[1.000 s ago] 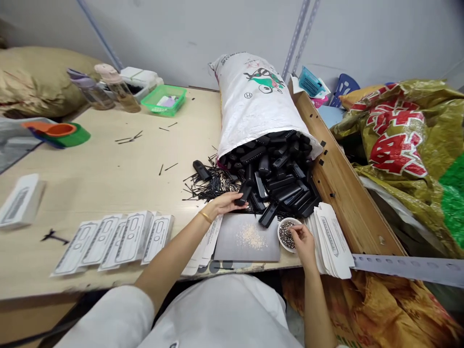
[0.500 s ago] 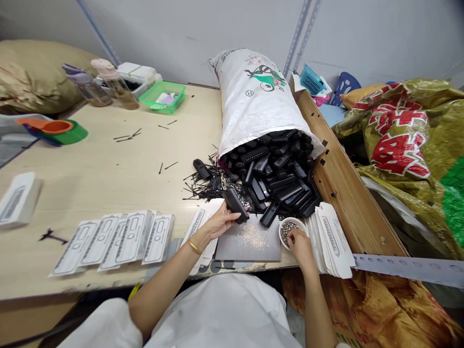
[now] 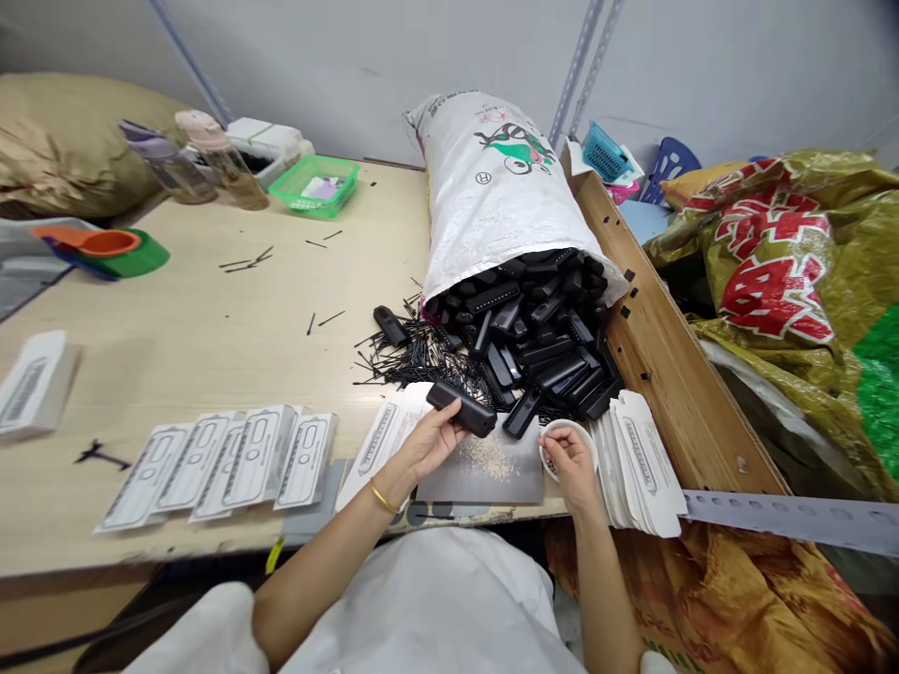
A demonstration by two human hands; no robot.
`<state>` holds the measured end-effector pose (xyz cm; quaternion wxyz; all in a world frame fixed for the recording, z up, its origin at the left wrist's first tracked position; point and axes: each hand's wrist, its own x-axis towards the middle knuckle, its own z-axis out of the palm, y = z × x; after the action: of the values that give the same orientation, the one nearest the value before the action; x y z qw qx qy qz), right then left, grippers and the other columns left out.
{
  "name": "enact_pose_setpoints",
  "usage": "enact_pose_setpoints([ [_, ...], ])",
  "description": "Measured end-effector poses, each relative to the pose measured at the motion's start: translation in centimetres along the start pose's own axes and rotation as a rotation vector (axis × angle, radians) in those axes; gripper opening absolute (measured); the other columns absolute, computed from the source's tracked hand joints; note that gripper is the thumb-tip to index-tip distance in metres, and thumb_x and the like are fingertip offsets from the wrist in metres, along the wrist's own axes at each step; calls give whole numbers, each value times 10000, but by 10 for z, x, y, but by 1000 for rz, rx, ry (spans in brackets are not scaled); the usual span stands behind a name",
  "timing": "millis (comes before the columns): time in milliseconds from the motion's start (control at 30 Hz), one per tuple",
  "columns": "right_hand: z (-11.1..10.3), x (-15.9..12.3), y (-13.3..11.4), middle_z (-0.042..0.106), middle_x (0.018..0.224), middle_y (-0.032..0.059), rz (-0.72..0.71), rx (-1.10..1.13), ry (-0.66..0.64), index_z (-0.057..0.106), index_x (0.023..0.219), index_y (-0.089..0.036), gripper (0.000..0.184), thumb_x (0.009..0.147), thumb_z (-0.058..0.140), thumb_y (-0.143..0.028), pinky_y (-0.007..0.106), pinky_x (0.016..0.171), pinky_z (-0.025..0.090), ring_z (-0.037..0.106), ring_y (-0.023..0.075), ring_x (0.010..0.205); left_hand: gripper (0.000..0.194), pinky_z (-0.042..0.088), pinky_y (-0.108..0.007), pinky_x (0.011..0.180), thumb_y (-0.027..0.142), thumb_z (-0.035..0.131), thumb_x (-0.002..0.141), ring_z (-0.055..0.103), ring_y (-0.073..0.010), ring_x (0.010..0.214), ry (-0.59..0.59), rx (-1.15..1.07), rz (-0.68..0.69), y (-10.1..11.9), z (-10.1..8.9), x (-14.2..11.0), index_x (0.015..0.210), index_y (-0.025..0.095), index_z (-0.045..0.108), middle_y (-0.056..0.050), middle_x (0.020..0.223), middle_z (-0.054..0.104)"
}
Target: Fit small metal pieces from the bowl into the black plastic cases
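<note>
The left hand (image 3: pixel 436 442), at the lower centre of the frame, holds a black plastic casing (image 3: pixel 464 410) in a narrow grip, thumb toward the near side. The casing is tilted, its right end lower in the frame, above a grey mat (image 3: pixel 449 482) strewn with pale granules (image 3: pixel 490 459).

The right hand (image 3: pixel 574 463) is drawn to a narrow pinch at the white bowl (image 3: pixel 585 432) of small metal parts (image 3: pixel 550 464); whether the fingertips hold one is too small to tell.

For good handling, a firm but light hold on the casing's sides seems best, leaving the lower end free. The right hand does well to pinch a single part and lift it clear of the rim, since a push could tip the bowl against the upright stack of printed cartons (image 3: pixel 636 463) just beside it.

Working low over the mat would make a dropped part easier to find than among the black sticks (image 3: pixel 428 360) by the heaped casings (image 3: pixel 554 360), which spill from the white sack (image 3: pixel 495 211) onto the surface (image 3: pixel 281 365).
</note>
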<state>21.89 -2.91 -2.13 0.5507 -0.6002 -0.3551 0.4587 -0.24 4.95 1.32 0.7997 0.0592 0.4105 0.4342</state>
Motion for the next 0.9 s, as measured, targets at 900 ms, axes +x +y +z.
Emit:
enact_pose_setpoints([
  [900, 103, -20, 8, 613, 802, 46, -383, -125, 43, 645, 773, -180, 133, 842, 579, -272, 315, 763, 456, 573, 168, 810, 216, 511, -325, 942, 191, 656, 817, 660, -171, 956, 23, -35, 199, -15, -17, -27, 1013, 149, 577, -73, 1007, 697],
])
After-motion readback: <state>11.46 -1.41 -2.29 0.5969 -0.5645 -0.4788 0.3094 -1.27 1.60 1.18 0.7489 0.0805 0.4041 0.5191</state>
